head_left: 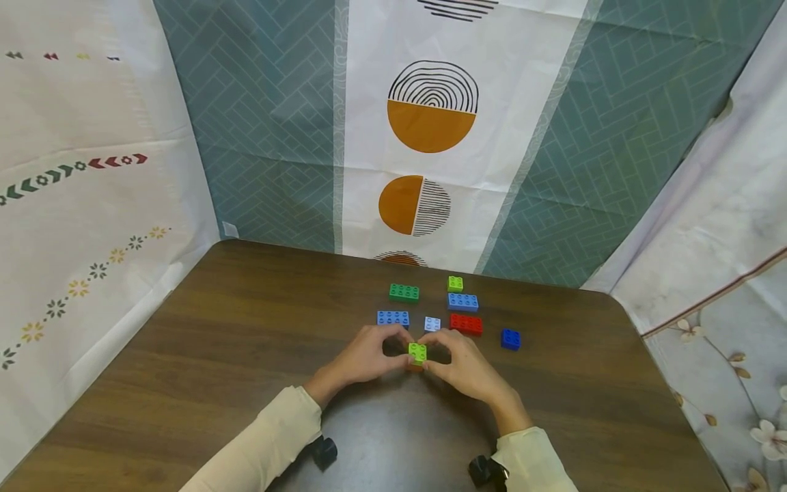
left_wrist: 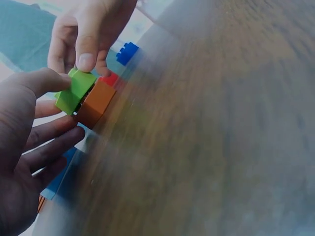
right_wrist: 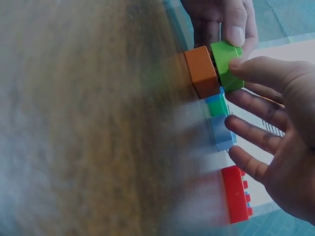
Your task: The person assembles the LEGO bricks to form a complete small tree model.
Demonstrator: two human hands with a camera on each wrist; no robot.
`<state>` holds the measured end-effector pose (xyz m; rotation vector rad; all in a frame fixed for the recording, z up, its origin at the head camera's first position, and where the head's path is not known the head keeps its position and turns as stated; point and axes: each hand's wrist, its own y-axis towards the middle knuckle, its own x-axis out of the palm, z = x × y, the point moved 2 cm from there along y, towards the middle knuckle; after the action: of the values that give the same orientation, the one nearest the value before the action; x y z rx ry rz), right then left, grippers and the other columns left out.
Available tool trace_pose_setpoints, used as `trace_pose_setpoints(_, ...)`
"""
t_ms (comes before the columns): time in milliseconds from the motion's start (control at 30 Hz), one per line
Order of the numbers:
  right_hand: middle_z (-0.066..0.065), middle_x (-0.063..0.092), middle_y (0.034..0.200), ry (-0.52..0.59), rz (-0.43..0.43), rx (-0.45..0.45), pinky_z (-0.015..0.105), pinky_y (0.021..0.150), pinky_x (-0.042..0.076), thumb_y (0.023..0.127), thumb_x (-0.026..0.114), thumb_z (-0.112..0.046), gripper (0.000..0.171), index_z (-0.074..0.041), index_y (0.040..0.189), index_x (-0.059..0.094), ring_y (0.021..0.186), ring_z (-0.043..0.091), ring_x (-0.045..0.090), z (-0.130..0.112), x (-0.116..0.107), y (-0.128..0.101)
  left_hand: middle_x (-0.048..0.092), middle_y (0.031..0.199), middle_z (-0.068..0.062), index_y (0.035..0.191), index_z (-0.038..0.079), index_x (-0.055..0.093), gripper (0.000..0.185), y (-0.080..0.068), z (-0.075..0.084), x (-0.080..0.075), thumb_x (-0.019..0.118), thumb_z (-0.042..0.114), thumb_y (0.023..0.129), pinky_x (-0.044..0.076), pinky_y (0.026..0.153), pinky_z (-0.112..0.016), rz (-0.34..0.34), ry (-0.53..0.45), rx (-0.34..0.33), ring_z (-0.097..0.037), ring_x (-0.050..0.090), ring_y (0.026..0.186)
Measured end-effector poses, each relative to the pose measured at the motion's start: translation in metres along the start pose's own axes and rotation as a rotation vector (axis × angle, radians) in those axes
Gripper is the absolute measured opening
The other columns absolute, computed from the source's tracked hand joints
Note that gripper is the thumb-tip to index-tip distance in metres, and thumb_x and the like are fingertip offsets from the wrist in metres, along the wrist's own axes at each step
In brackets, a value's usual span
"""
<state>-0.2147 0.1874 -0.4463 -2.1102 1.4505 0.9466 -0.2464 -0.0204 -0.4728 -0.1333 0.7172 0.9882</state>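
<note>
Head view: left hand [head_left: 367, 357] and right hand [head_left: 462, 365] meeting at table centre, both pinching a lime green brick [head_left: 417, 352] by thumb and fingertips. Orange brick beneath barely visible from above.

Left wrist view: orange brick [left_wrist: 96, 103] plainly visible, seated under the lime green brick, base on the tabletop. Left thumb on the green brick's near side; remaining left fingers loosely extended, not wrapped. Right thumb pressing the green brick's top edge.

Right wrist view: same two-brick stack from the opposite side; right forefinger tip on the green brick, other right fingers spread open. Behind the stack, a green brick [right_wrist: 216, 104], a light blue brick [right_wrist: 222, 132] and a red brick [right_wrist: 235, 193] in a row, blurred.

Materials: moulded plastic bricks, glossy, square-edged, round studs on top. Loose bricks in the head view: dark green 2x4 [head_left: 404, 292], small lime [head_left: 455, 283], two mid-blue 2x4 [head_left: 462, 301] [head_left: 393, 318], pale blue 2x2 [head_left: 432, 324], red 2x4, dark blue 2x2 [head_left: 510, 339].

Surface: dark wood-grain table [head_left: 215, 355], rounded corners. Surround: hanging fabric panels, teal herringbone with orange half-circle motifs [head_left: 430, 123]; white floral cloth at both sides. Cream sleeves at the wrists.
</note>
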Motion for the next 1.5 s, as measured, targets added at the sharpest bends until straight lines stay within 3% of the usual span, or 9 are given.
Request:
trace_pose_setpoints(267,-0.013,0.064,0.118,0.005,0.003,0.001,0.053,0.102,0.045,0.083,0.076,-0.021,0.034,-0.031,0.114,0.064,0.118,0.017,0.056,0.001,0.0,0.0,0.068,0.1,0.015,0.104,0.027,0.065,0.02,0.0,-0.003,0.001,0.071,0.034,0.087,0.052,0.086,-0.027,-0.011,-0.01,0.037,-0.006,0.064,0.096)
trace_pose_setpoints(567,-0.012,0.064,0.118,0.004,0.025,-0.011,0.053,0.102,0.044,0.083,0.076,-0.021,0.032,-0.03,0.112,0.064,0.118,0.017,0.057,0.002,0.003,0.0,0.069,0.1,0.014,0.104,0.026,0.065,0.021,0.0,-0.002,0.001,0.071,0.034,0.086,0.052,0.086,-0.026,-0.015,-0.014,0.031,-0.007,0.065,0.096)
trace_pose_setpoints(833,-0.011,0.064,0.118,-0.018,0.027,-0.032,0.053,0.101,0.044,0.083,0.075,-0.022,0.031,-0.029,0.112,0.064,0.118,0.018,0.057,0.001,0.008,0.0,0.068,0.099,0.016,0.102,0.026,0.067,0.019,-0.005,0.0,-0.001,0.073,0.032,0.085,0.053,0.083,-0.026,-0.007,-0.03,-0.014,-0.008,0.064,0.094)
trace_pose_setpoints(1100,-0.012,0.064,0.117,-0.011,0.012,-0.031,0.052,0.1,0.047,0.084,0.075,-0.024,0.032,-0.03,0.113,0.064,0.115,0.018,0.058,0.005,0.008,-0.001,0.068,0.101,0.015,0.103,0.027,0.065,0.019,-0.005,-0.002,0.003,0.072,0.032,0.086,0.052,0.084,-0.026,-0.015,-0.024,-0.006,-0.009,0.063,0.096)
trace_pose_setpoints(1267,-0.015,0.063,0.116,-0.02,-0.005,-0.028,0.049,0.096,0.049,0.084,0.075,-0.028,0.033,-0.03,0.115,0.064,0.109,0.014,0.059,0.008,0.001,-0.003,0.068,0.102,0.015,0.103,0.027,0.066,0.02,-0.002,-0.002,0.004,0.072,0.033,0.086,0.052,0.084,-0.026,-0.029,-0.039,-0.002,-0.009,0.064,0.096)
trace_pose_setpoints(1500,-0.003,0.066,0.12,-0.004,0.05,-0.054,0.049,0.096,0.05,0.086,0.073,-0.027,0.039,-0.019,0.122,0.062,0.11,0.019,0.062,0.005,-0.024,-0.009,0.067,0.099,0.017,0.102,0.029,0.066,0.019,0.0,-0.004,0.001,0.074,0.031,0.085,0.052,0.082,-0.024,-0.03,-0.037,-0.022,-0.008,0.064,0.093)
